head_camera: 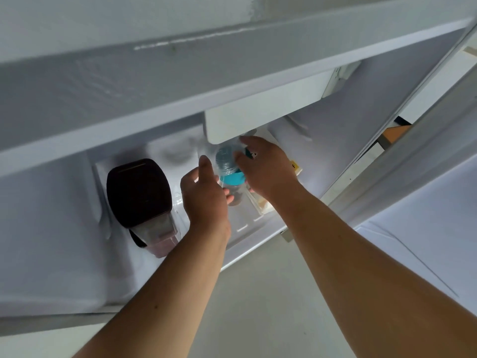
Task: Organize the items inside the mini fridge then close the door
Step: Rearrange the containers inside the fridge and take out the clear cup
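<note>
Both arms were reaching down into the mini fridge [77, 215]. My left hand [204, 200] was curled around the side of the clear water bottle [227, 164], thumb up, fingers wrapped behind it. My right hand [265, 171] was spread and resting over the bottle's far side and blue label; I couldn't tell whether it was truly gripping or just steadying. The bottle sat mid-compartment, right under the white freezer box [263, 112], between the dark-lidded pitcher [139, 192] on the left and a flat white package [260, 202] on the right.

Risks as I judged them:
- Clearance above was tight; a straight lift could have knocked the cap into the freezer box.
- The bottle looked wet or slick; a loose grip could have dropped it.
- My left elbow was near the pitcher; a sideways swing could have tipped it.
- The package edge was just beside the bottle and could have snagged.
</note>
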{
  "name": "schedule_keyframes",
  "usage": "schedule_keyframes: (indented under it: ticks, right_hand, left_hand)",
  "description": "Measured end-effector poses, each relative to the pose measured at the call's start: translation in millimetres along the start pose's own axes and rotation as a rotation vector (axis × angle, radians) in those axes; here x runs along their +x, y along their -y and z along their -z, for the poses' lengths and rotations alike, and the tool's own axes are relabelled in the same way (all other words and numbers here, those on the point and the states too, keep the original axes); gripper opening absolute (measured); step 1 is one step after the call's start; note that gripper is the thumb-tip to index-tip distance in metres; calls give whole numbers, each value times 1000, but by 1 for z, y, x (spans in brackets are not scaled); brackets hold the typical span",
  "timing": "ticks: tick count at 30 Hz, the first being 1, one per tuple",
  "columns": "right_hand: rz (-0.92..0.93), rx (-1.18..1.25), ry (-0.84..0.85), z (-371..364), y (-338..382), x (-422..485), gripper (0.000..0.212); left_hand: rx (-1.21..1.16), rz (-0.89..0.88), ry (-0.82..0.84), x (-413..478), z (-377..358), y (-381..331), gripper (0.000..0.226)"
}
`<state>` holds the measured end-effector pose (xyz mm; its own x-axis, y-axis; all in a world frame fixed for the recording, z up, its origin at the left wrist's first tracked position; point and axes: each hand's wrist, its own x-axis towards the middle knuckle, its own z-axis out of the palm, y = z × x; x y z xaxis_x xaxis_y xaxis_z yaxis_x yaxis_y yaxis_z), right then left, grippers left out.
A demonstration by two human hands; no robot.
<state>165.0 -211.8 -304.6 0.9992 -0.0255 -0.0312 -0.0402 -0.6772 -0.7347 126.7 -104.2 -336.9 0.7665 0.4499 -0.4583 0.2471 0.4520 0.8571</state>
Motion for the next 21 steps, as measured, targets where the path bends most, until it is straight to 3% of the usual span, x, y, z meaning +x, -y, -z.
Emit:
schedule_keyframes:
  ticks: [4,21]
  right_hand:
    - [-87,189,-40,1,-6,2,42]
    - [-130,450,-245,12,-14,-28,27]
  left_hand:
    - [-35,-66,53,4,1,-1,12]
    - [-90,-102,173,-12,9,4,16]
